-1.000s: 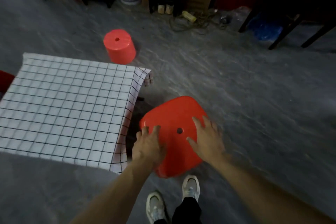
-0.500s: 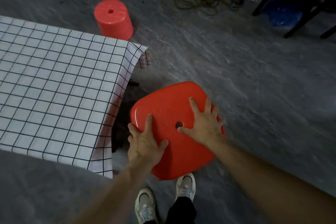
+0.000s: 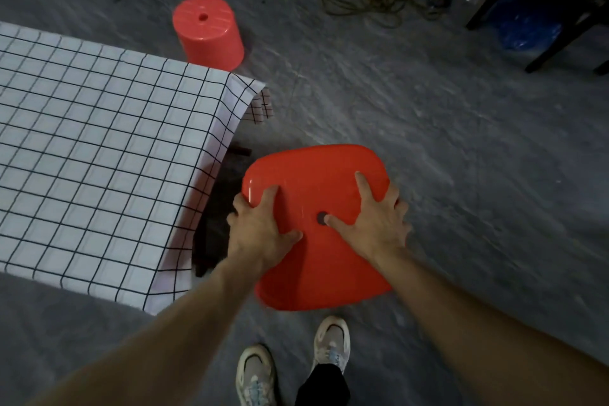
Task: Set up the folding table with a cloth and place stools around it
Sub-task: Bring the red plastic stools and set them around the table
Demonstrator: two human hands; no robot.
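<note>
Stool (image 3: 316, 270) gripped by left hand (image 3: 263, 231) and right hand (image 3: 375, 217), fingers (image 3: 362, 184) splayed and hooked over its edges; tabletop (image 3: 99, 158) lies at 9 o'clock.

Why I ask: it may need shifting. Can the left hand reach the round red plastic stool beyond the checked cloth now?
Probably not from here: the left hand grips the square red plastic stool, and the round red plastic stool stands far beyond the checked cloth's corner.

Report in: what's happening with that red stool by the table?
Left hand, right hand holding square stool by seat edges. Checked cloth spread. Round stool beyond, out of the way.
</note>
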